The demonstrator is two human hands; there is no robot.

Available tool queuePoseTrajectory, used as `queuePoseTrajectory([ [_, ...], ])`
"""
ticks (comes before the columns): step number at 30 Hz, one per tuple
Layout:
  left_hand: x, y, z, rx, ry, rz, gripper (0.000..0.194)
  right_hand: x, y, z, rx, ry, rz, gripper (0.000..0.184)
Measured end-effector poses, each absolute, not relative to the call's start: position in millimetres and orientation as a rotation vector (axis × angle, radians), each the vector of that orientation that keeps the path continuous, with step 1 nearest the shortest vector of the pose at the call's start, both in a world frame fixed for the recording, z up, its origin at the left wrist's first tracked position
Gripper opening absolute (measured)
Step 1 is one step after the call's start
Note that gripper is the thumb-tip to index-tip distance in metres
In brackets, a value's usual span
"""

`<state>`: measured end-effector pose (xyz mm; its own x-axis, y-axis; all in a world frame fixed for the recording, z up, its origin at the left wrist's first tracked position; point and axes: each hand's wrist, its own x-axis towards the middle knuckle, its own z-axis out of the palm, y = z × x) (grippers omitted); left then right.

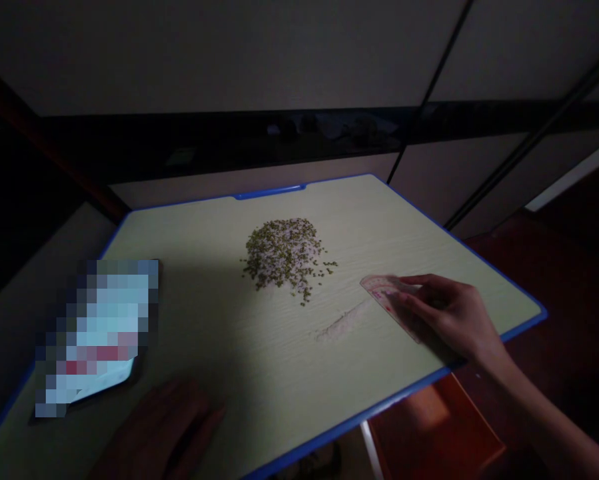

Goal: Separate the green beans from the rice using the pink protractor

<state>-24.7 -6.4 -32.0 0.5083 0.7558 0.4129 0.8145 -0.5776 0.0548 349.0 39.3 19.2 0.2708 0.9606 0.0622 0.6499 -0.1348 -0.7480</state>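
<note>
Holding, right of the heap: one flat, translucent plastic piece (379, 292), curve-edged, red-marked, pinched between thumb and fingers of my right hand (452, 317), the hand partly closed.

Landmark: one loose heap of tiny green and pale-pink bits (284, 250), on a pale, blue-rimmed tabletop (289, 380); a few strays at its right and near edges.

Nearer me than the heap, slightly right: one thin streak of fine pinkish grains (336, 327), running towards the plastic piece.

Nearer me, left of the heap: my left hand (164, 420), in shadow, fingers loosely bent; whether it has hold of anything, I cannot tell.

Far left of the heap: one dark-edged device with a lit screen (109, 320).

Step, as judged: plastic piece being placed or moved beside the grains. Shifting it probably calls for a light, steady pinch and a low edge, lest grains scatter.
</note>
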Motion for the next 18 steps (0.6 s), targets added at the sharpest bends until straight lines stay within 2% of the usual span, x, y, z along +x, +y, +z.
queuePoseTrajectory([
  [6,-0.7,2.8,-4.3,-2.707,-1.323,-0.809,0.037,333.7,39.2,17.4,-1.810,-1.517,0.653,0.033],
  [18,1.2,3.4,-1.7,-2.715,-1.326,-0.794,0.037,314.7,33.0,19.2,-1.639,-1.444,0.789,0.025],
])
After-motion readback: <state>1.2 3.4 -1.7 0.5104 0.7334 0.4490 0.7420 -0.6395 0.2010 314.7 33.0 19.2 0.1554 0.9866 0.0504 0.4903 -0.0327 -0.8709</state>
